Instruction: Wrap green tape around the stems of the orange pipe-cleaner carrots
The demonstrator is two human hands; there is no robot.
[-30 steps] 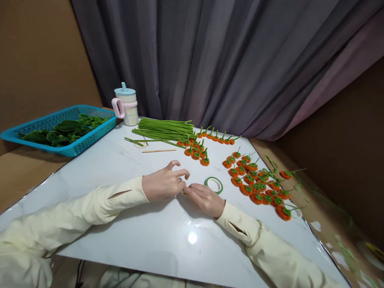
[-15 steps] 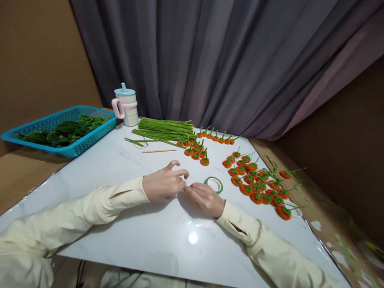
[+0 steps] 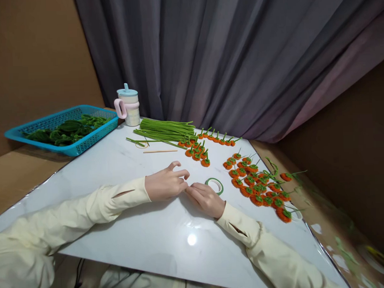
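Note:
My left hand (image 3: 166, 183) and my right hand (image 3: 206, 199) meet fingertip to fingertip over the middle of the white table (image 3: 145, 242). On both, thumb and fingers are pinched together; whatever lies between them is too small or too hidden to make out. The left index finger is raised and bent. Just beyond my right hand lies a roll of green tape (image 3: 215, 186). Farther right are several orange crocheted persimmons (image 3: 250, 179) with green tops and thin stems. A smaller group of persimmons (image 3: 197, 152) with thicker green stems sits past my hands.
Green pipe-cleaner stems (image 3: 166, 129) are piled at the back, with a thin wooden stick (image 3: 160, 151) before them. A lidded cup (image 3: 129, 106) stands near a blue basket (image 3: 75, 149) of green leaf-like pieces. Scraps (image 3: 341, 260) lie beyond the right edge.
My hands stay pinched together with almost no movement. The whole view has shifted very slightly.

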